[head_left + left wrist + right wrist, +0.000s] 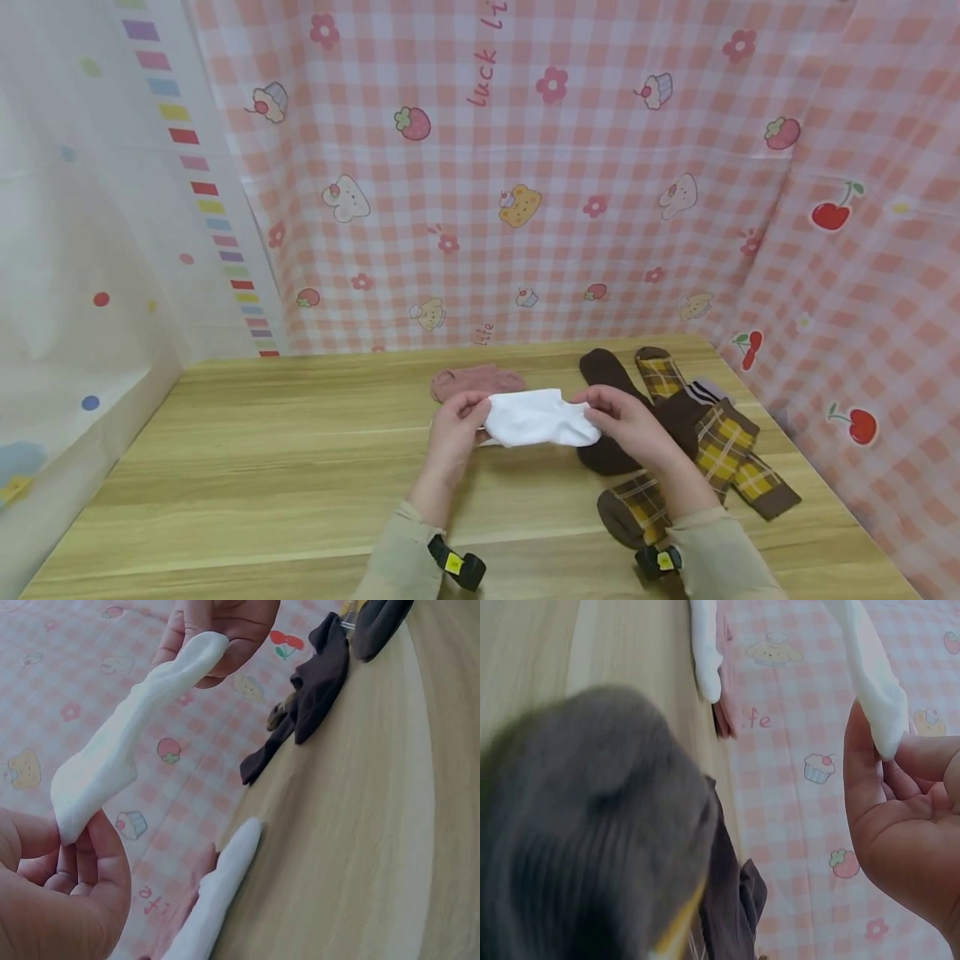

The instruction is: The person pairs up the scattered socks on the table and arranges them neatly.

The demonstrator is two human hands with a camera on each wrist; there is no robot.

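Note:
A short white sock (536, 418) is stretched sideways in the air above the table. My left hand (457, 427) pinches its left end between thumb and fingers. The right hand (628, 423) pinches the other end; the left wrist view shows the sock (101, 754) spanning both hands. Below it on the table lies a second white sock (217, 896), mostly hidden in the head view. Dusty-pink socks (476, 380) lie just behind that one.
Right of the hands, dark brown socks (602, 372) and yellow-brown plaid socks (722, 450) lie in a loose overlapping heap. A striped pale sock (712, 392) pokes out there. Patterned cloths (465, 167) hang around the wooden table (262, 467).

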